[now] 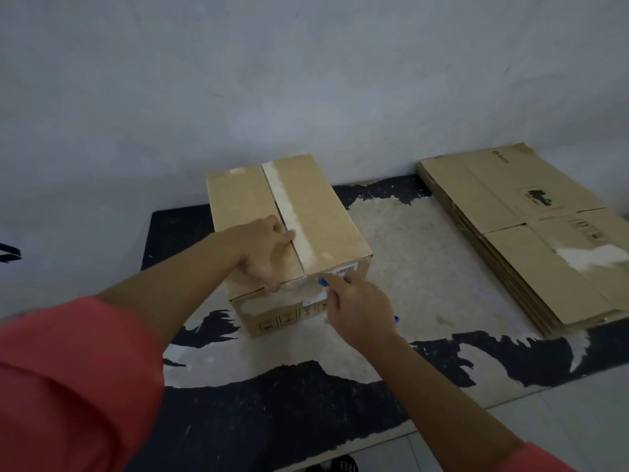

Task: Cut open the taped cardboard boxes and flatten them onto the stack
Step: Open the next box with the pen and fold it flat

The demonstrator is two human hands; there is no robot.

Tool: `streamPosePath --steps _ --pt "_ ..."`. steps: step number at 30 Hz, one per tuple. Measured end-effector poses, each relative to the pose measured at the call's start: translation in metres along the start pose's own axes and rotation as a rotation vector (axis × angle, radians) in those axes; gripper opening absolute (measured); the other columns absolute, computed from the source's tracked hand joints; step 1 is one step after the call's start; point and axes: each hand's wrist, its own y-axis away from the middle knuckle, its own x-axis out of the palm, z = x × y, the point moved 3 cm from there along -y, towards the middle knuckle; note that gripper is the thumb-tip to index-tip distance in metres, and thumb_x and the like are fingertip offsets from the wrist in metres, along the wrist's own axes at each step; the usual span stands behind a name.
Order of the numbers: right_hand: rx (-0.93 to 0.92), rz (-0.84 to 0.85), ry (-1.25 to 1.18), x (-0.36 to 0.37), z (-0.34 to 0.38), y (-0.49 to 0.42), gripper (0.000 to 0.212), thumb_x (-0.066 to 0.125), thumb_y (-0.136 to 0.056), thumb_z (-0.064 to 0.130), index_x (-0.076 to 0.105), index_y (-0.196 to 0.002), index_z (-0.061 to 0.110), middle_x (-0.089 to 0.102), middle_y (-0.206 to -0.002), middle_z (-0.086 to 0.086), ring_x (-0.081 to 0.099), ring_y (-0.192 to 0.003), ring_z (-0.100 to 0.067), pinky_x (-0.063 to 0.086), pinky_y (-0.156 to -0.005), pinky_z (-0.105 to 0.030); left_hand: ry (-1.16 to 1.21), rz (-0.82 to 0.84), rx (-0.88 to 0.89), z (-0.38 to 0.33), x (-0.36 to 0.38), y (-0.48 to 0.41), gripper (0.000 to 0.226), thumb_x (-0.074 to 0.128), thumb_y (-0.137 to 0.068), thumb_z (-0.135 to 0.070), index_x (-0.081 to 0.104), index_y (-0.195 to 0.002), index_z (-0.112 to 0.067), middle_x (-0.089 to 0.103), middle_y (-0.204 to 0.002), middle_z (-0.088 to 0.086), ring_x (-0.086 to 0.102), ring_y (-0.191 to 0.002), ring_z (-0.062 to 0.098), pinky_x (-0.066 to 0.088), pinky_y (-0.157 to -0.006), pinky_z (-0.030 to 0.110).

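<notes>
A closed cardboard box (326, 216) stands on the worn black mat (272, 403), with a pale strip of tape (289, 212) running along its top seam. My left hand (265, 250) presses flat on the box's top, fingers by the seam and thumb at the near edge. My right hand (357, 304) grips a blue cutter (323, 282), its tip at the near top edge of the box where the tape folds over. A stack of flattened boxes (531, 240) lies to the right.
A pale wall rises close behind the box. The mat's surface is peeled to a light patch (415, 260) between box and stack. Light floor tiles (561, 410) show at the lower right.
</notes>
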Motion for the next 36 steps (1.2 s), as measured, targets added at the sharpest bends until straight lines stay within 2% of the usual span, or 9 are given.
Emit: streamPosePath --steps 3,6,11,15,21,27,30,33,36 --pt "0.074 0.013 0.044 -0.007 -0.028 -0.003 0.014 0.058 -0.087 0.012 0.07 -0.095 0.012 0.056 -0.07 -0.003 0.027 -0.043 -0.004 0.014 -0.042 -0.012 0.007 0.004 0.002 0.002 0.0 0.0 0.122 0.077 -0.066 -0.055 -0.001 -0.155 -0.024 0.011 -0.149 0.005 0.019 -0.138 0.026 0.034 -0.11 0.042" --pt "0.037 0.004 0.081 -0.016 -0.04 -0.005 0.008 0.064 -0.082 0.01 0.069 -0.088 0.013 0.056 -0.067 -0.001 0.026 -0.043 -0.005 0.008 -0.043 -0.011 -0.002 0.002 0.005 0.002 0.001 0.0 0.123 0.076 -0.066 -0.055 -0.002 -0.155 -0.023 0.008 -0.151 0.006 0.016 -0.139 0.026 0.033 -0.111 0.043" --pt "-0.049 0.005 -0.049 -0.031 -0.052 -0.002 0.031 0.04 -0.087 0.027 0.068 -0.096 0.016 0.054 -0.069 0.005 0.033 -0.044 -0.003 0.017 -0.042 -0.007 -0.011 0.012 -0.008 0.003 0.003 0.003 0.121 0.074 -0.07 -0.055 -0.007 -0.154 -0.024 -0.004 -0.157 0.005 0.004 -0.145 0.026 0.031 -0.112 0.047" --pt "0.044 -0.037 -0.217 -0.038 -0.054 -0.041 0.028 0.043 -0.092 0.022 0.066 -0.108 0.014 0.055 -0.081 0.002 0.045 -0.056 -0.009 0.029 -0.048 -0.015 -0.001 0.035 0.023 0.002 0.007 0.007 0.122 0.075 -0.07 -0.05 -0.012 -0.153 -0.024 -0.011 -0.159 0.004 -0.008 -0.146 0.024 0.026 -0.115 0.047" --pt "0.118 0.184 -0.202 -0.015 -0.051 -0.104 0.025 0.047 -0.097 0.023 0.059 -0.118 0.016 0.046 -0.098 0.0 0.051 -0.08 -0.019 0.038 -0.068 -0.027 -0.2 0.042 0.096 0.008 0.018 0.026 0.112 0.072 -0.081 -0.031 -0.015 -0.152 -0.026 -0.022 -0.159 0.008 -0.015 -0.147 0.029 0.005 -0.12 0.046" --pt "0.135 0.296 -0.113 0.003 -0.06 -0.154 0.031 0.052 -0.094 0.03 0.057 -0.123 0.018 0.037 -0.138 -0.007 0.055 -0.104 -0.028 0.043 -0.084 -0.034 -0.309 -0.016 -0.009 0.055 0.029 0.047 0.102 0.061 -0.089 -0.005 -0.014 -0.151 -0.037 -0.007 -0.159 0.012 0.002 -0.147 0.031 0.02 -0.117 0.046" --pt "0.138 0.375 -0.038 0.011 -0.068 -0.174 0.035 0.051 -0.095 0.035 0.054 -0.125 0.019 0.031 -0.148 -0.005 0.052 -0.118 -0.03 0.042 -0.093 -0.039 -0.149 0.028 -0.035 0.063 0.026 0.046 0.082 0.052 -0.097 -0.021 -0.006 -0.152 -0.038 -0.006 -0.161 0.01 0.0 -0.148 0.029 0.019 -0.118 0.047" --pt "0.185 0.436 -0.078 0.017 -0.073 -0.182 0.04 0.051 -0.095 0.039 0.049 -0.121 0.009 0.048 -0.127 -0.01 0.054 -0.111 -0.031 0.041 -0.088 -0.038 0.073 0.042 -0.16 0.054 0.024 0.044 0.062 0.024 -0.098 -0.059 0.002 -0.153 -0.04 -0.009 -0.162 0.003 -0.002 -0.149 0.027 0.009 -0.119 0.048" --pt "0.253 0.415 -0.091 0.018 -0.076 -0.18 0.045 0.053 -0.092 0.046 0.05 -0.12 0.01 0.055 -0.117 -0.009 0.054 -0.11 -0.029 0.041 -0.085 -0.036 0.077 0.033 -0.308 0.042 0.024 0.042 0.104 -0.006 -0.062 -0.092 0.011 -0.152 -0.041 0.001 -0.161 0.001 0.003 -0.146 0.033 0.008 -0.113 0.061"
